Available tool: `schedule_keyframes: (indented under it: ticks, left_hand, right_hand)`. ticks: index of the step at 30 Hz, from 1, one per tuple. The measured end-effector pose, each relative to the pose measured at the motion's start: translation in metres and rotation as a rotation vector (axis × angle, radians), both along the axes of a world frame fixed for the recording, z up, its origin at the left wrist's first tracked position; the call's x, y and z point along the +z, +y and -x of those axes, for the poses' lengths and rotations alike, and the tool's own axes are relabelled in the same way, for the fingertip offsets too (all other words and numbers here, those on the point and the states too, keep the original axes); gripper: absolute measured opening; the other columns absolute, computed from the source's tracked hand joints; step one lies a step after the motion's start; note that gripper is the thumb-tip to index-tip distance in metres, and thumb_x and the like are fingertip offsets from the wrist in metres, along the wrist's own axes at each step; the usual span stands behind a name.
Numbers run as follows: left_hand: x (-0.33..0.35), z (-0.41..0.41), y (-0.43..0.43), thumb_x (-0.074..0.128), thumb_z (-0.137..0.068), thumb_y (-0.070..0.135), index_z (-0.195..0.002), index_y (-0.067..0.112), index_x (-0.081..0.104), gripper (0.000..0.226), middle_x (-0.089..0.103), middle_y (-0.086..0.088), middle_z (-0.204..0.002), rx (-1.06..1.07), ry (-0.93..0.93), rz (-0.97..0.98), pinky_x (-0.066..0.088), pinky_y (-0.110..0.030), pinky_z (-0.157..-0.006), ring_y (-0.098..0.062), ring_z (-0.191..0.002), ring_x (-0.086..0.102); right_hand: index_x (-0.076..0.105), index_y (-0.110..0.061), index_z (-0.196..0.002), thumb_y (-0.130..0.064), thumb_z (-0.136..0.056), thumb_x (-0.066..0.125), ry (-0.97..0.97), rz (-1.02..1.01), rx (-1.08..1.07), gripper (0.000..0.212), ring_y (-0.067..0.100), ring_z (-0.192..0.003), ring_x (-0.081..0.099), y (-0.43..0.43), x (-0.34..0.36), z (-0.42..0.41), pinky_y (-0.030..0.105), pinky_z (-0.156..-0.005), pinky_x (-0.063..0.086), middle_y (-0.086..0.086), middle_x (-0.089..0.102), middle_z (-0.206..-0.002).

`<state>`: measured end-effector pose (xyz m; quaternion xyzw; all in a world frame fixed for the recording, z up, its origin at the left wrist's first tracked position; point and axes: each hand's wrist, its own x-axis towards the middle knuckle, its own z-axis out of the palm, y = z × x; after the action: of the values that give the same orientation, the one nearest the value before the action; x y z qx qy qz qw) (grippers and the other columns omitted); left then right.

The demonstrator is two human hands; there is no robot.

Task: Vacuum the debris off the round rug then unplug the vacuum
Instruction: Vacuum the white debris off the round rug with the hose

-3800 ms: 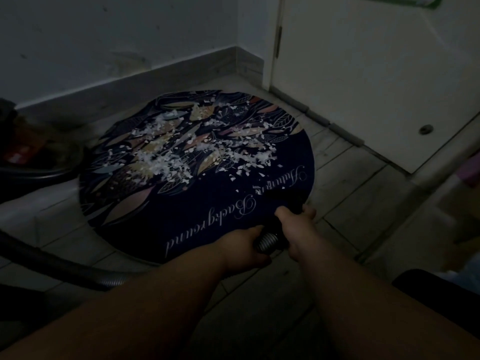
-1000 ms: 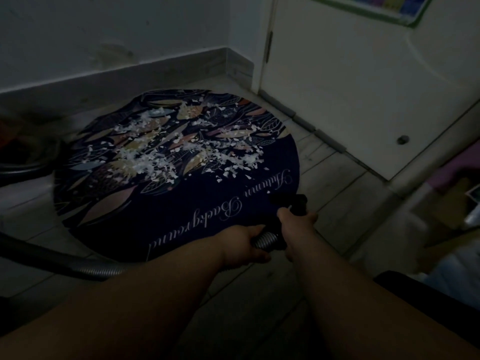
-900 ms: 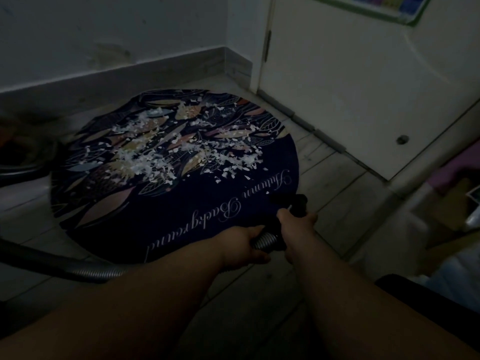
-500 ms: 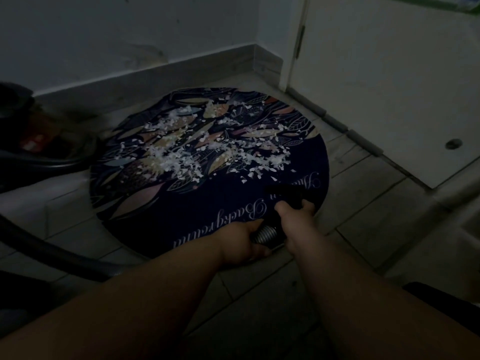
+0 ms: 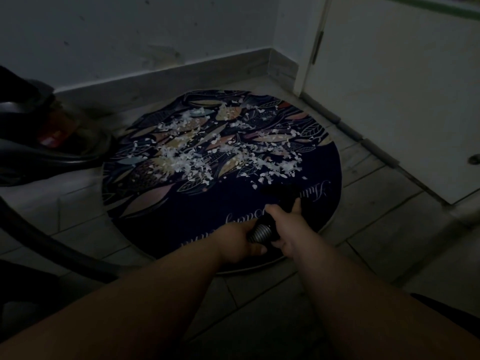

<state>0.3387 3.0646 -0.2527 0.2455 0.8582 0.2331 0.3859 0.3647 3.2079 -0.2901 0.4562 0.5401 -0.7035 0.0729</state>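
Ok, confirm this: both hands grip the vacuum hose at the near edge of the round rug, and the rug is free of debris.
One part is wrong. The left hand and right hand do grip the vacuum hose at the near edge of the round rug, but the rug is not clean: white debris lies scattered across its middle, as the head view shows.

- Round rug (image 5: 207,201): deep navy, printed with leaves in pink, beige and pale blue, with white cursive lettering near its edge.
- Debris (image 5: 192,165): white flakes.
- Hose (image 5: 260,233): silver ribbed end, black elsewhere.
- Vacuum (image 5: 52,133): black with a red patch.
- Floor (image 5: 384,229): grey tiles, dark joints.
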Motion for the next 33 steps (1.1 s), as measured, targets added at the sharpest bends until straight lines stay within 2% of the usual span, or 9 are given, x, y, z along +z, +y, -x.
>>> schedule_keyframes:
  ticks: [3,7,11,15,19,23,27,29,33]
  left_hand:
    - [0.001,0.005,-0.006,0.065,-0.085,0.036,-0.147,0.033,0.023,0.075,0.049,-0.003,-0.137,0.013,-0.006,0.012,0.038,-0.022,-0.096,-0.018,-0.119,0.050]
    - [-0.001,0.011,-0.014,0.068,-0.083,0.033,-0.149,0.030,0.017,0.084,0.044,-0.003,-0.142,-0.046,0.032,0.066,0.038,-0.024,-0.101,-0.019,-0.124,0.048]
    - [-0.003,0.013,-0.008,0.066,-0.084,0.032,-0.150,0.028,0.014,0.084,0.043,-0.005,-0.143,-0.083,0.057,0.081,0.037,-0.023,-0.100,-0.021,-0.124,0.047]
    - [-0.002,0.010,0.006,0.065,-0.086,0.030,-0.148,0.031,0.021,0.076,0.048,-0.003,-0.139,-0.089,0.086,0.022,0.036,-0.017,-0.092,-0.018,-0.121,0.050]
    - [0.000,0.005,0.021,0.065,-0.086,0.030,-0.146,0.032,0.027,0.071,0.051,-0.001,-0.135,-0.113,0.083,-0.012,0.035,-0.015,-0.087,-0.016,-0.118,0.052]
    - [-0.001,-0.001,0.037,0.064,-0.087,0.029,-0.146,0.030,0.027,0.070,0.049,0.000,-0.138,-0.152,0.098,-0.039,0.032,-0.012,-0.088,-0.015,-0.121,0.050]
    - [-0.006,-0.004,0.048,0.062,-0.088,0.033,-0.150,0.030,0.014,0.078,0.043,-0.002,-0.145,-0.229,0.083,0.012,0.034,-0.024,-0.106,-0.018,-0.127,0.045]
    - [-0.007,-0.003,0.051,0.061,-0.088,0.033,-0.150,0.029,0.013,0.079,0.042,-0.002,-0.145,-0.255,0.076,0.043,0.035,-0.028,-0.107,-0.019,-0.128,0.045]
    - [-0.006,0.000,0.055,0.061,-0.088,0.032,-0.146,0.027,0.027,0.067,0.048,-0.001,-0.140,-0.310,0.103,0.054,0.038,-0.029,-0.105,-0.018,-0.125,0.048]
  right_hand:
    - [-0.009,-0.054,-0.148,-0.035,-0.088,0.068,0.001,0.012,0.049,0.099,0.034,-0.119,0.052,-0.005,-0.002,0.008,0.057,-0.096,0.049,0.007,0.037,-0.151]
    - [-0.010,-0.053,-0.149,-0.036,-0.089,0.068,0.015,0.023,0.096,0.099,0.033,-0.120,0.052,-0.010,-0.005,0.016,0.057,-0.095,0.049,0.005,0.034,-0.154]
    - [-0.005,-0.052,-0.150,-0.032,-0.091,0.065,-0.015,-0.016,0.059,0.094,0.033,-0.112,0.055,-0.007,0.000,0.017,0.056,-0.092,0.051,0.009,0.040,-0.147]
    - [-0.001,-0.050,-0.151,-0.030,-0.091,0.063,-0.031,-0.060,-0.046,0.090,0.035,-0.112,0.053,0.003,0.003,0.010,0.056,-0.090,0.052,0.012,0.043,-0.142]
    - [0.002,-0.047,-0.151,-0.029,-0.091,0.061,-0.030,-0.096,-0.116,0.086,0.034,-0.104,0.055,0.019,0.003,0.000,0.055,-0.086,0.054,0.013,0.047,-0.135]
    - [0.003,-0.045,-0.151,-0.026,-0.091,0.061,-0.024,-0.107,-0.185,0.086,0.034,-0.101,0.055,0.034,0.003,-0.010,0.054,-0.081,0.055,0.014,0.046,-0.135]
    - [0.005,-0.042,-0.151,-0.023,-0.092,0.060,-0.015,-0.126,-0.242,0.083,0.034,-0.100,0.056,0.047,0.000,-0.020,0.045,-0.067,0.056,0.014,0.045,-0.135]
    - [0.007,-0.040,-0.151,-0.024,-0.091,0.061,-0.018,-0.149,-0.257,0.083,0.035,-0.099,0.057,0.053,-0.002,-0.024,0.044,-0.066,0.056,0.013,0.046,-0.136]
    - [0.008,-0.037,-0.152,-0.023,-0.091,0.063,0.002,-0.159,-0.297,0.083,0.033,-0.091,0.058,0.065,-0.005,-0.027,0.047,-0.066,0.058,0.011,0.046,-0.129]
